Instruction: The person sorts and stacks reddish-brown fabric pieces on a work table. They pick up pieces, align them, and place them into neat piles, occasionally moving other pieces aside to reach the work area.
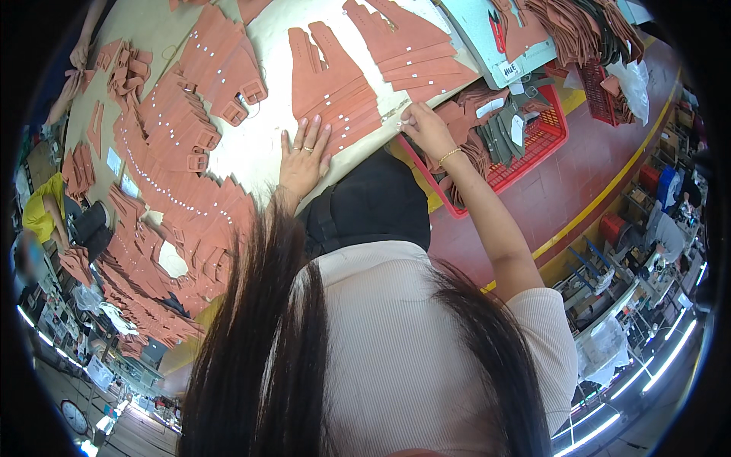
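My left hand (304,156) lies with fingers stretched out at the near edge of a fanned stack of reddish-brown leather strap pieces (329,80). Small white stickers (344,120) mark the overlapping pieces. A ring shows on one finger. By the table's front edge, right of that stack, my right hand (426,128) has thumb and fingers pinched together; what they hold, if anything, is too small to make out. Farther back, a second fanned stack of leather pieces (415,49) also carries white stickers.
Long overlapping rows of leather pieces, some with buckles (199,141), cover the table's left side. At right stand a red basket (544,141) of leather pieces and a pale blue surface (487,38) with red-handled snips (497,32). Another person's hands (76,65) show at far left.
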A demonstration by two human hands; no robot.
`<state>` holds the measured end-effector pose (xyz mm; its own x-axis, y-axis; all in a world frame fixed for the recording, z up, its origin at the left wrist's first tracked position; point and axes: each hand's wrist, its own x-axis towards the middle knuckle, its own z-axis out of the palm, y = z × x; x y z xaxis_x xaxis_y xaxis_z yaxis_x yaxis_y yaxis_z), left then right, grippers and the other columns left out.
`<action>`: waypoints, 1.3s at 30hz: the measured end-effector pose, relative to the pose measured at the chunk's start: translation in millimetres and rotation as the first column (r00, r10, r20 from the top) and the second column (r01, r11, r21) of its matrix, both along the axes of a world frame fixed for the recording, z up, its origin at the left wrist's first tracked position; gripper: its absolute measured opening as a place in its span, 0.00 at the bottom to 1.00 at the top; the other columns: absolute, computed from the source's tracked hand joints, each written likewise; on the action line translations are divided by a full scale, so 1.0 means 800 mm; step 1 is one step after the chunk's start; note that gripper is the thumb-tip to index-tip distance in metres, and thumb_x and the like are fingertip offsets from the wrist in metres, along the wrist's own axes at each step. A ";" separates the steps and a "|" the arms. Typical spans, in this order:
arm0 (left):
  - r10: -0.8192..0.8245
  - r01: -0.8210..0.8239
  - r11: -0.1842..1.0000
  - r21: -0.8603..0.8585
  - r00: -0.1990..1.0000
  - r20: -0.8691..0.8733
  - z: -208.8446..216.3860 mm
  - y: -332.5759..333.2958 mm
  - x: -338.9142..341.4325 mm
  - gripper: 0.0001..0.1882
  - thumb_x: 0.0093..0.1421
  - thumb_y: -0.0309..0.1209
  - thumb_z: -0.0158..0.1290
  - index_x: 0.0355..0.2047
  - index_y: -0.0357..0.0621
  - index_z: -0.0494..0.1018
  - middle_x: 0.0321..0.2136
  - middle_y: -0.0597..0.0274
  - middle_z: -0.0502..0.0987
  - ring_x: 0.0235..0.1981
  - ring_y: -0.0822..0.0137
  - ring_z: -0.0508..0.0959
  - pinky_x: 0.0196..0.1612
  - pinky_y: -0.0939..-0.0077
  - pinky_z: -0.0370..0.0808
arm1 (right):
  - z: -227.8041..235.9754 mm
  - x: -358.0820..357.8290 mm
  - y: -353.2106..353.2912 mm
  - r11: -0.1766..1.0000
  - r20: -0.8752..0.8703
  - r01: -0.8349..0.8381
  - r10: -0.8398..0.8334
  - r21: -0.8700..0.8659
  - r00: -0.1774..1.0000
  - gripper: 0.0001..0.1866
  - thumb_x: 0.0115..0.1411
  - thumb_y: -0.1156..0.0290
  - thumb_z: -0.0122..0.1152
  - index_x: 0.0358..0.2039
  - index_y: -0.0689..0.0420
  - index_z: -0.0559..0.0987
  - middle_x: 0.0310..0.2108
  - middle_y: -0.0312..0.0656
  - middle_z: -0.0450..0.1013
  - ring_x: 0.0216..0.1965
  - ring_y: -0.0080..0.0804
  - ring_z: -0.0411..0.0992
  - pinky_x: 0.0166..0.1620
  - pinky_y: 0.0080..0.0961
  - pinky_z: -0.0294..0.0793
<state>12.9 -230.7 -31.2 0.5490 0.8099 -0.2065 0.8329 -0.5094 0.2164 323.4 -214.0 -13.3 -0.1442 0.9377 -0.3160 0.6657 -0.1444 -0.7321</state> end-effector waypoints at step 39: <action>0.950 -0.459 0.188 -0.868 0.310 0.041 0.017 0.098 -0.009 0.20 0.62 0.40 0.55 0.45 0.36 0.71 0.32 0.64 0.74 0.31 0.76 0.73 0.32 0.80 0.71 | -0.003 0.092 0.110 0.879 0.313 0.240 -0.384 0.412 0.869 0.18 0.54 0.59 0.65 0.41 0.57 0.76 0.40 0.48 0.71 0.44 0.50 0.69 0.49 0.43 0.69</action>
